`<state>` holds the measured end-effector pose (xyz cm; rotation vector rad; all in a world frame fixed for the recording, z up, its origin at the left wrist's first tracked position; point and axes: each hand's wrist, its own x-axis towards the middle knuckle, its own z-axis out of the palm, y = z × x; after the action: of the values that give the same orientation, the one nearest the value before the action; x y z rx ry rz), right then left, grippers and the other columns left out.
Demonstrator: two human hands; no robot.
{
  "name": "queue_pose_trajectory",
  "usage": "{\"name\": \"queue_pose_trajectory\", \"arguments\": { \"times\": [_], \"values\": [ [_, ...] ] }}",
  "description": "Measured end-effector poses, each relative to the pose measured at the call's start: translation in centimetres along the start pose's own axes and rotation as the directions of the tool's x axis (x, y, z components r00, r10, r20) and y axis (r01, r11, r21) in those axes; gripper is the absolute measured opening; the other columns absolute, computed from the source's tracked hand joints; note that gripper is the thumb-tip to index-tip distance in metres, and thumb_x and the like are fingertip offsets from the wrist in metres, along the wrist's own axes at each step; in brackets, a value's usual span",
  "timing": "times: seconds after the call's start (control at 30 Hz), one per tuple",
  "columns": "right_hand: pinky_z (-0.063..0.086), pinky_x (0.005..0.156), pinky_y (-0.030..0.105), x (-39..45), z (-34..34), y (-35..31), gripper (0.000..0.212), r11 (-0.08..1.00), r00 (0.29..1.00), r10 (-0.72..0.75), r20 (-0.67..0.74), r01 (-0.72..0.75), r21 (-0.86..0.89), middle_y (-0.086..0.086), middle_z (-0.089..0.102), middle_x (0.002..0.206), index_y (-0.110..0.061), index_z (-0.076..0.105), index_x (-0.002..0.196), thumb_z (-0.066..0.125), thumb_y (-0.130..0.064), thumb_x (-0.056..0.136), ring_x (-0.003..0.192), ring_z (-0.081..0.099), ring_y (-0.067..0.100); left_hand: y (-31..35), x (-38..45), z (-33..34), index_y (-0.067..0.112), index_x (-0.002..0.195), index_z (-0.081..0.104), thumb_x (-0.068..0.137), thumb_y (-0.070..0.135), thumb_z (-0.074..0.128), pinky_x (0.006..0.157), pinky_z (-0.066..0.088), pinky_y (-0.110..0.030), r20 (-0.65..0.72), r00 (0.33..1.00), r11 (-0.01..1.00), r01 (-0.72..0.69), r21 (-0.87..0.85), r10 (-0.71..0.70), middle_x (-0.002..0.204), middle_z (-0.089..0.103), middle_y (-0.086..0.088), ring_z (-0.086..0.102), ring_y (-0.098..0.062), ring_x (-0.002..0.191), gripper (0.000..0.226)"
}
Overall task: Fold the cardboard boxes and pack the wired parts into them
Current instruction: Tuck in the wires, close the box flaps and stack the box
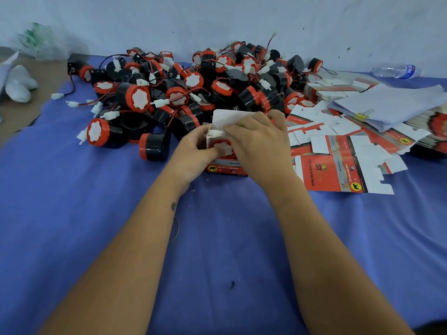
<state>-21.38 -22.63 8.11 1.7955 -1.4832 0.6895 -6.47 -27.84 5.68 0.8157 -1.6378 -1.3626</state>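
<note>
We have 1 folded box point(227, 168) standing open on the blue-covered worktop point(96, 213), just in front of the heap, with a red-and-black horn point(223, 147) already sitting inside it and its white plug point(216, 133) poking up at the opening. Our left hand point(193, 153) curls its fingers round the box's left side and steadies it; our right hand point(256, 141) pinches the plug and wire down into the box, under the raised white top flap point(228, 119). We judge this box nearly packed: the wire needs tucking and the flap closing. Behind the box, the heap of loose horns point(193, 83) is large, so most of the job remains. To the right of the box lie many flat unfolded cartons point(338, 170), and beyond them a clipped stack of paper point(387, 105).
</note>
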Motion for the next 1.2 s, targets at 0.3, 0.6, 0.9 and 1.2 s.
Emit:
{"name": "queue_pose_trajectory", "arguments": {
  "times": [0.3,0.6,0.9,1.2],
  "values": [
    [0.04,0.087,0.032,0.1,0.2,-0.7,0.011,0.993,0.982,0.039,0.184,-0.017,-0.12,-0.002,0.064,0.075,-0.02,0.076,0.087,0.066,-0.018,0.086,0.08,0.059,0.02,0.2,-0.2,0.4,0.037,0.104,0.063,0.088,0.005,0.067,0.068,0.052,-0.013,-0.035,0.999,1.0,-0.013,0.006,0.013,0.092,0.073,0.017,0.069,0.0,0.086,0.036],
    [0.027,0.087,0.033,-0.2,0.0,-0.3,0.013,0.988,0.985,0.141,0.103,-0.147,0.044,0.007,0.07,0.078,-0.008,0.075,0.081,0.064,-0.002,0.079,0.08,0.062,0.03,0.2,-0.2,1.5,0.038,0.101,0.063,0.1,0.019,0.048,0.064,0.048,-0.008,-0.148,0.989,0.999,0.0,0.039,0.006,0.09,0.07,0.022,0.065,0.008,0.083,0.024],
    [0.027,0.093,0.041,-1.0,-0.1,0.4,0.016,0.943,0.946,0.314,0.073,-0.32,0.094,0.005,0.064,0.1,-0.016,0.079,0.086,0.064,-0.013,0.082,0.104,0.054,0.031,0.0,0.0,1.8,0.034,0.103,0.062,0.102,0.026,0.051,0.076,0.053,-0.021,-0.196,0.981,0.996,0.001,0.09,0.017,0.1,0.069,0.011,0.066,-0.004,0.094,0.014],
    [0.04,0.087,0.039,-1.1,0.0,-0.1,0.023,0.785,0.817,0.486,0.31,-0.564,0.256,0.006,0.055,0.107,-0.014,0.077,0.097,0.057,-0.01,0.087,0.098,0.051,0.026,-0.3,0.0,1.9,0.03,0.107,0.061,0.101,0.023,0.051,0.064,0.049,-0.008,-0.226,0.973,0.987,-0.003,0.158,0.04,0.096,0.067,0.014,0.062,0.008,0.082,0.013]
  ]
}}
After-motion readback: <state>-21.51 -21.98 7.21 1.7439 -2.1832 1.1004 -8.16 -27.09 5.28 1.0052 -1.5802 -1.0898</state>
